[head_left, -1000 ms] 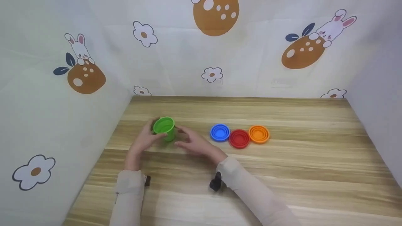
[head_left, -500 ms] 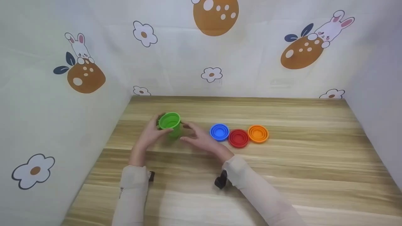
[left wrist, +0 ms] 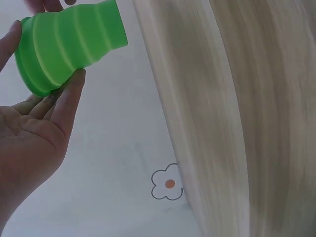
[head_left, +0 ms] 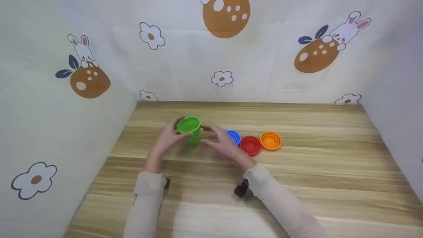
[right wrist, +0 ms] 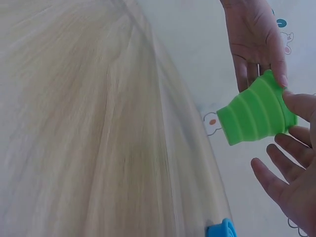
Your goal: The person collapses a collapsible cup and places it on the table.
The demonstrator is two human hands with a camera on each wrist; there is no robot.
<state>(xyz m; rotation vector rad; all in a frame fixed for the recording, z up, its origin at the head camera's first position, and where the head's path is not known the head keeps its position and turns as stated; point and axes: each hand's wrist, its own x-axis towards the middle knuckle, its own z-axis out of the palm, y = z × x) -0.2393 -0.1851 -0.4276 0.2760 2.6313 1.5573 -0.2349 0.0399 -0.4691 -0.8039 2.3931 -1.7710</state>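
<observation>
A green ribbed collapsible cup (head_left: 194, 134), extended to full height, is held upright, seemingly above the table. The left hand (head_left: 168, 137) grips it from the left, its thumb across the near side and its fingers round the back. In the left wrist view, the left hand's fingers (left wrist: 69, 101) support the cup's wall. From the right, the right hand (head_left: 221, 140) reaches to the rim with loosely bent, spread fingers; some fingertips seem to touch it. The right wrist view shows the right hand's lower fingers (right wrist: 269, 175) apart from the cup.
Three flattened collapsible cups lie side by side to the right: blue (head_left: 235, 137), partly covered by the right hand, red (head_left: 250, 145) and orange (head_left: 271, 141). Patterned cloth walls (head_left: 185, 66) enclose the back and sides of the wood-grain table (head_left: 314, 185).
Both hands and the green cup have moved together to the right and slightly toward the back. The right hand now covers part of the blue cup. The flattened cups stay in place.
</observation>
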